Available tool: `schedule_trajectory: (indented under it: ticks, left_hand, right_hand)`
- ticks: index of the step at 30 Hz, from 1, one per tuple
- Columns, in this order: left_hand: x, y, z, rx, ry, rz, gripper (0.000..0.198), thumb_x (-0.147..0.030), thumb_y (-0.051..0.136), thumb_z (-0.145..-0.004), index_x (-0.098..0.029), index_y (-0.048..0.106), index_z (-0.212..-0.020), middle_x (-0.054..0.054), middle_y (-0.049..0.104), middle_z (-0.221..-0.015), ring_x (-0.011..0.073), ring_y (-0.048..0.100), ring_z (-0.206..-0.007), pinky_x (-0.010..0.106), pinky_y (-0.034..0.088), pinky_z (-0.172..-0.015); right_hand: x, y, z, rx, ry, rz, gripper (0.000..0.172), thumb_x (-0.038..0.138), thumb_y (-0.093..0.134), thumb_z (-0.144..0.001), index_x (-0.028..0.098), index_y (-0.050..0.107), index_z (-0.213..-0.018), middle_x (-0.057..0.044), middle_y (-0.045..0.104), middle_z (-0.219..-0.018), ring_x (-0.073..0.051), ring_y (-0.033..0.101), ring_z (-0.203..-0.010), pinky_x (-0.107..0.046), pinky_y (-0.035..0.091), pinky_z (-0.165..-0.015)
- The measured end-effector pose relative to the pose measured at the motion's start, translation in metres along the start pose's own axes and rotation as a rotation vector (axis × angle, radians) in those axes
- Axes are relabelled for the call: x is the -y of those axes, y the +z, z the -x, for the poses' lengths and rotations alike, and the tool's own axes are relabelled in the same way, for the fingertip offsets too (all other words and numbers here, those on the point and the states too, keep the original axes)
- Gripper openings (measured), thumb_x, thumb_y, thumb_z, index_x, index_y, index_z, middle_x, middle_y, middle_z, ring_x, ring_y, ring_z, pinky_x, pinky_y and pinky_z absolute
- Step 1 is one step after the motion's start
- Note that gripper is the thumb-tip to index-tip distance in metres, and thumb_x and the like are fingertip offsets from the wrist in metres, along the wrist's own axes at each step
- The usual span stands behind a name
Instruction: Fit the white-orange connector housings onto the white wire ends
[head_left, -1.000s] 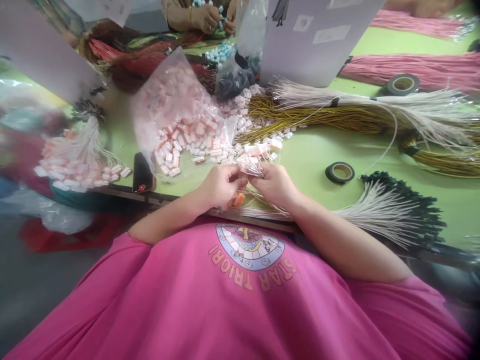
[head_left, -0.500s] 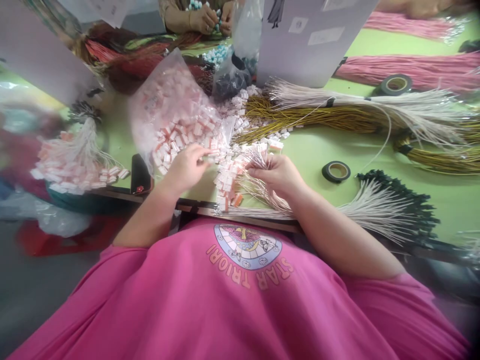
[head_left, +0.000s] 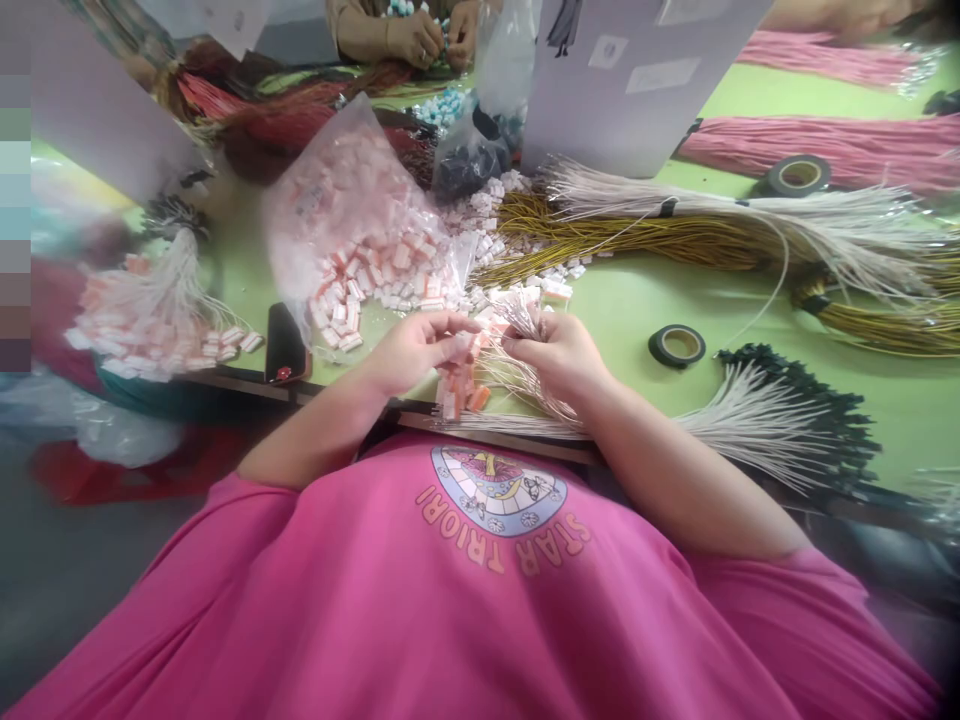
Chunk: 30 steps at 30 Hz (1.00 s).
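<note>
My right hand (head_left: 562, 358) is closed around a bundle of thin white wires (head_left: 523, 312), whose stripped-looking ends stick up past the thumb. Just left of it, my left hand (head_left: 420, 350) pinches a small white and orange connector housing (head_left: 474, 342) between thumb and fingertips, close to the wire ends. Below the fingers, several wires with white and orange housings (head_left: 454, 392) lie at the table edge. Beyond my left hand, a clear plastic bag (head_left: 352, 170) spills loose housings (head_left: 349, 300) onto the green table.
A phone (head_left: 286, 343) and a bunch of finished-looking wires with housings (head_left: 139, 320) lie left. To the right are tape rolls (head_left: 676, 346), yellow wires (head_left: 637, 235), and white wires with black ends (head_left: 799, 410). Across the table, a co-worker's hands (head_left: 416, 40) hold small parts.
My left hand has moved right, from beside the loose housings to the wire ends, with its fingers now pinched together. My right hand has stayed nearly in place, holding the wires.
</note>
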<state>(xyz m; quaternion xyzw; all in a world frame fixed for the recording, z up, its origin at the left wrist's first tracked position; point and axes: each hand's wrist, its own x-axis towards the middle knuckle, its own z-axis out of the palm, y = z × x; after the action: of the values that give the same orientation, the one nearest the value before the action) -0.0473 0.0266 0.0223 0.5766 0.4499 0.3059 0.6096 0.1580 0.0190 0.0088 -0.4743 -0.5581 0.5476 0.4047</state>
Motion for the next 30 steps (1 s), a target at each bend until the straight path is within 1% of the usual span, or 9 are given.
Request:
schedule_trajectory:
  ticks: [4, 8, 11, 14, 16, 21, 25, 27, 30]
  left_hand:
    - [0.003, 0.013, -0.007, 0.065, -0.016, 0.155, 0.033, -0.021, 0.074, -0.074, -0.013, 0.063, -0.104, 0.003, 0.067, -0.082, 0.0104, 0.065, -0.068, 0.022, 0.054, -0.063]
    - [0.003, 0.014, -0.009, 0.068, -0.052, 0.138, 0.03, -0.019, 0.072, -0.075, -0.013, 0.064, -0.103, 0.002, 0.067, -0.077, 0.0103, 0.065, -0.066, 0.021, 0.053, -0.06]
    - [0.002, 0.016, -0.009, 0.04, -0.061, 0.105, 0.03, -0.018, 0.071, -0.075, -0.012, 0.064, -0.104, 0.003, 0.067, -0.079, 0.0098, 0.064, -0.067, 0.02, 0.053, -0.06]
    - [0.001, 0.018, -0.008, 0.03, -0.04, 0.062, 0.028, -0.015, 0.071, -0.074, -0.013, 0.065, -0.102, 0.004, 0.068, -0.086, 0.0097, 0.064, -0.07, 0.019, 0.053, -0.061]
    - [0.001, 0.018, -0.008, 0.019, -0.021, 0.019, 0.028, -0.016, 0.07, -0.075, -0.014, 0.065, -0.102, 0.004, 0.068, -0.085, 0.0096, 0.063, -0.068, 0.02, 0.053, -0.06]
    - [0.002, 0.016, -0.007, -0.004, 0.04, -0.059, 0.029, -0.017, 0.069, -0.075, -0.015, 0.066, -0.104, 0.003, 0.069, -0.082, 0.0089, 0.061, -0.064, 0.021, 0.052, -0.06]
    - [0.002, 0.018, -0.007, -0.01, 0.025, -0.069, 0.027, -0.016, 0.069, -0.074, -0.015, 0.067, -0.1, 0.002, 0.069, -0.081, 0.0083, 0.06, -0.059, 0.021, 0.051, -0.057]
    - [0.002, 0.02, -0.008, -0.022, -0.011, -0.085, 0.025, -0.013, 0.068, -0.072, -0.014, 0.068, -0.097, 0.001, 0.067, -0.074, 0.0079, 0.059, -0.054, 0.021, 0.05, -0.052]
    - [0.002, 0.023, -0.009, -0.015, -0.048, -0.054, 0.024, -0.009, 0.068, -0.07, -0.012, 0.067, -0.093, -0.001, 0.064, -0.067, 0.0086, 0.058, -0.049, 0.022, 0.05, -0.05]
  right_hand:
    - [0.001, 0.0, 0.001, 0.058, 0.023, -0.102, 0.009, 0.023, 0.065, -0.066, 0.015, 0.062, -0.066, 0.001, 0.057, -0.063, -0.011, 0.051, -0.061, -0.027, 0.04, -0.063]
    - [-0.002, -0.001, 0.001, 0.051, 0.01, 0.002, 0.012, 0.025, 0.062, -0.07, 0.014, 0.064, -0.069, 0.0, 0.058, -0.064, -0.012, 0.052, -0.063, -0.027, 0.041, -0.064]
    - [-0.002, -0.001, 0.001, 0.024, 0.012, 0.086, 0.012, 0.025, 0.059, -0.071, 0.014, 0.063, -0.068, 0.001, 0.055, -0.061, -0.012, 0.05, -0.061, -0.027, 0.039, -0.06]
    - [-0.002, -0.001, 0.0, 0.031, 0.0, 0.13, 0.012, 0.024, 0.056, -0.072, 0.014, 0.06, -0.067, 0.001, 0.052, -0.061, -0.012, 0.047, -0.06, -0.026, 0.037, -0.059]
    - [-0.002, 0.0, 0.0, 0.036, -0.017, 0.163, 0.012, 0.023, 0.054, -0.073, 0.015, 0.058, -0.066, 0.002, 0.05, -0.061, -0.011, 0.046, -0.06, -0.026, 0.036, -0.059]
    - [0.0, 0.001, -0.002, 0.004, -0.026, 0.273, 0.016, 0.022, 0.051, -0.072, 0.017, 0.047, -0.057, 0.004, 0.038, -0.055, -0.009, 0.036, -0.055, -0.025, 0.031, -0.054]
    - [0.001, 0.001, -0.001, 0.008, -0.043, 0.317, 0.023, 0.021, 0.051, -0.072, 0.019, 0.038, -0.053, 0.005, 0.032, -0.052, -0.008, 0.032, -0.052, -0.025, 0.026, -0.05]
    - [0.0, 0.001, 0.0, 0.017, -0.053, 0.312, 0.022, 0.021, 0.052, -0.072, 0.018, 0.04, -0.053, 0.005, 0.033, -0.053, -0.008, 0.033, -0.053, -0.024, 0.028, -0.051]
    - [-0.001, 0.003, 0.001, 0.064, -0.077, 0.239, 0.016, 0.023, 0.052, -0.075, 0.016, 0.053, -0.061, 0.003, 0.047, -0.059, -0.009, 0.043, -0.058, -0.025, 0.036, -0.058]
